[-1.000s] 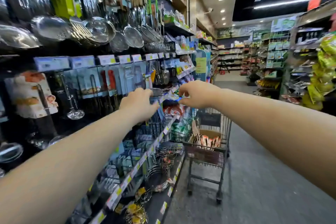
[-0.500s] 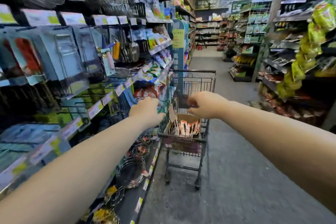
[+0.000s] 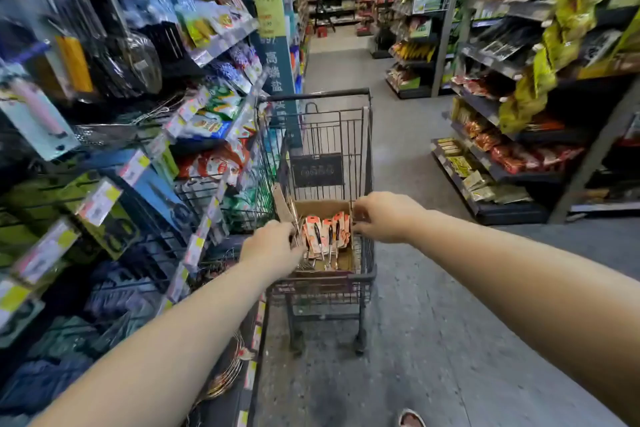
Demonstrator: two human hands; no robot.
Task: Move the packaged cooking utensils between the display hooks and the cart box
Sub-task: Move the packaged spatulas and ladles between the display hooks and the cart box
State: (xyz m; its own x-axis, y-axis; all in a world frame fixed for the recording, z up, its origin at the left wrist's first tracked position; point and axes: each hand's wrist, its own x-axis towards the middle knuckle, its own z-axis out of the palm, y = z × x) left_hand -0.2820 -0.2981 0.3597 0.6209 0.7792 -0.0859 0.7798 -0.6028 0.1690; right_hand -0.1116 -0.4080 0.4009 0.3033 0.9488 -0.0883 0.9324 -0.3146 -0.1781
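hands were seen reaching into the cardboard box [image 3: 325, 210] that sat in the basket of the shopping cart [image 3: 362, 279], which stood in the aisle just beside the display shelving [image 3: 194, 246] on the left. the packaged utensils [image 3: 325, 236] were stacked in that box, orange-and-white cards upright and leaning, with dark handles and metal ends running down toward the near edge of the box (the exact count could not be made out).

the left hand [image 3: 273, 246] was laid at the left end of the stack, fingers curled downward and touching the outermost packages; whether one was actually pinched could not be told, since the fingertips were hidden behind the knuckles. the right hand [image 3: 382, 217] was placed at the right wall of the box, fingers bent around its rim or the last card; which of the two was gripped could not be told.

the packages lay between the two hands, slightly ahead of and below the left one, their long axis pointing roughly away from the person and tilted upward. the left hand was judged the nearer to them, and also the one on the shelving side, so a lift straight up along that axis followed by a swing leftward to the hooks was what the next move seemed to call for.
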